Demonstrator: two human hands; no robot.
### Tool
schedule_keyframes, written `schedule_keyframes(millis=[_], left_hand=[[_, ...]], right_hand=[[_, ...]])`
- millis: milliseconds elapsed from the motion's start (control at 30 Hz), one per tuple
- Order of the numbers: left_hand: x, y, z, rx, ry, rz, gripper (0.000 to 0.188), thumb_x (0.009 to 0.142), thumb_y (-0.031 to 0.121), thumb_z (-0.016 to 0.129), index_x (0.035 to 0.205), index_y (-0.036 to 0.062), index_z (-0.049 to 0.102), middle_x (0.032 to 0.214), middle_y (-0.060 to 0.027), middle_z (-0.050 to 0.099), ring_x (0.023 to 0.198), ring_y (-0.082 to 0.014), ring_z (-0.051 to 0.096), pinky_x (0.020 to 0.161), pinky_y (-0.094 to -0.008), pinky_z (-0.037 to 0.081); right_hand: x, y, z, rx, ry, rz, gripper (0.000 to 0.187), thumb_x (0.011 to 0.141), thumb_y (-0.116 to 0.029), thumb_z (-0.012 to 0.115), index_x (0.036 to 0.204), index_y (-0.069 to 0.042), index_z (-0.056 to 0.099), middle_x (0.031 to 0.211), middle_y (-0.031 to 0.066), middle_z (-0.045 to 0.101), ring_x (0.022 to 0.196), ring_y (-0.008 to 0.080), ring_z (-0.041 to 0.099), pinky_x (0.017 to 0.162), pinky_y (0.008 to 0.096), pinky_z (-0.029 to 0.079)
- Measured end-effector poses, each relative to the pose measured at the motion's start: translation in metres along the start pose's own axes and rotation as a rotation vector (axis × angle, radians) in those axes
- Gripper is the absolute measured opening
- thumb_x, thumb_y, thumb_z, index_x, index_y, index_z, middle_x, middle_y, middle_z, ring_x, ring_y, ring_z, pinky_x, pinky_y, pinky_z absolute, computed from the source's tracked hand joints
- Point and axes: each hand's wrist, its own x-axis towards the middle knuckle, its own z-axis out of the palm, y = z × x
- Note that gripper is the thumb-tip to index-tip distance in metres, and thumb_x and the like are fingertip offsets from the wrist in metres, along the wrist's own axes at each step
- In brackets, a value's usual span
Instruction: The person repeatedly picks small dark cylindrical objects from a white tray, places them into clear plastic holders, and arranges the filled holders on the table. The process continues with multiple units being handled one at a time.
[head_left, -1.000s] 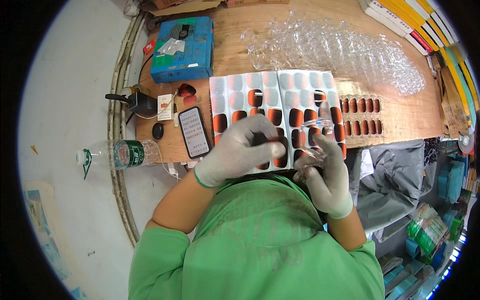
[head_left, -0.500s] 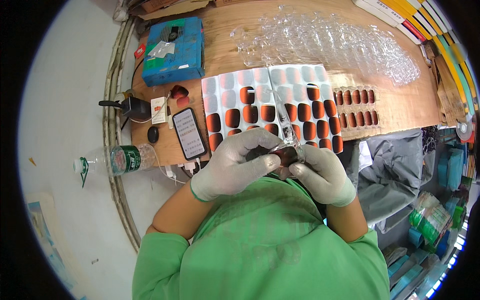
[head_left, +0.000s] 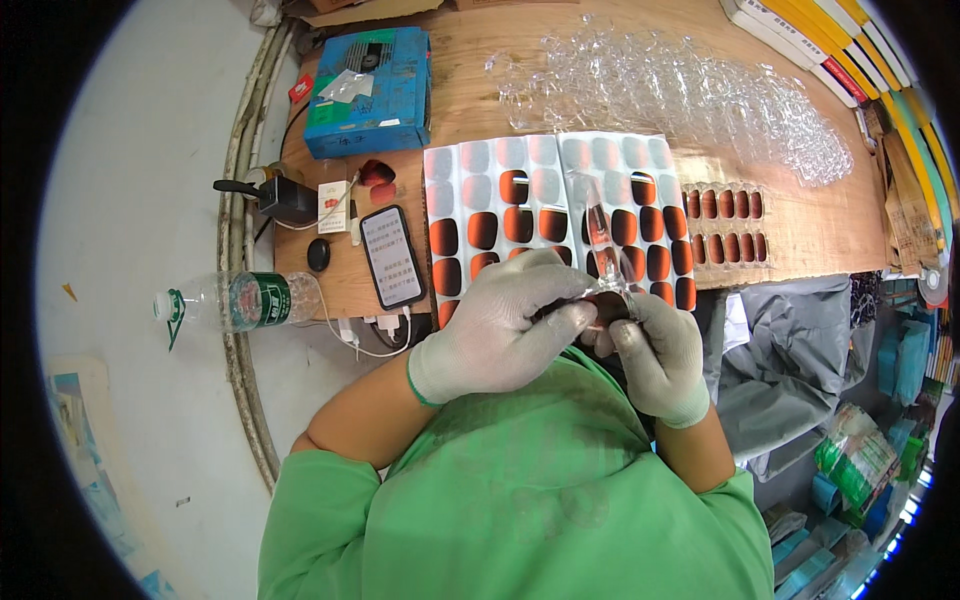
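Both hands gloved in off-white, meeting over the front edge of the table (head_left: 460, 85), close to the person's body. Right hand (head_left: 662, 358) pinches a clear plastic piece (head_left: 603, 240) by its lower end, thumb in front, fingers behind; its upper part sticks up over the sheet (head_left: 458, 178). Small dark panel (head_left: 608, 305) sits at that lower end, between the two hands. Left hand (head_left: 505, 325) comes in from the left, thumb and fingers curled, thumb tip at the panel's left edge; can't tell whether it's actually gripping, fingertips hidden. Sheet lies just beyond the hands: dark-to-orange rounded patches nearer, pale ones along the far side. Two rows of clear pieces with dark panels (head_left: 727, 225) right of the sheet, heap of clear plastic pieces (head_left: 680, 100) behind. Phone (head_left: 392, 257) left of the sheet, screen lit; blue box (head_left: 368, 95) beyond it.
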Motion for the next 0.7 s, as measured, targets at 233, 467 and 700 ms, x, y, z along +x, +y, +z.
schedule_keyframes(millis=[233,467,700], left_hand=[[0.004,0.018,0.0,-0.016,-0.069,0.067,0.015,0.087,0.009,0.07,0.097,-0.0021,0.068,0.08,-0.0149,0.059,0.071,-0.0276,0.059,0.062,-0.0373,0.045],[0.014,0.018,0.016,0.269,-0.032,0.006,0.013,0.084,0.008,0.069,0.094,-0.0006,0.07,0.08,-0.0183,0.061,0.071,-0.0341,0.06,0.063,-0.0398,0.05],[0.042,0.0,0.028,0.314,-0.115,-0.06,0.021,0.086,0.01,0.071,0.104,0.0008,0.07,0.087,-0.0162,0.066,0.075,-0.0295,0.066,0.068,-0.0375,0.053]], right_hand=[[-0.002,-0.003,-0.018,0.027,-0.079,0.018,0.017,0.093,-0.004,0.058,0.104,0.005,0.069,0.071,0.0067,0.069,0.062,0.0111,0.065,0.06,0.0266,0.052],[-0.003,0.0,-0.012,-0.162,0.089,-0.042,0.01,0.088,-0.003,0.066,0.097,0.002,0.068,0.074,0.0158,0.068,0.064,0.0297,0.068,0.061,0.0346,0.053],[0.005,0.02,-0.049,-0.321,0.051,-0.052,0.013,0.09,-0.01,0.065,0.101,-0.003,0.068,0.077,0.0172,0.068,0.068,0.0348,0.068,0.062,0.0413,0.053]])
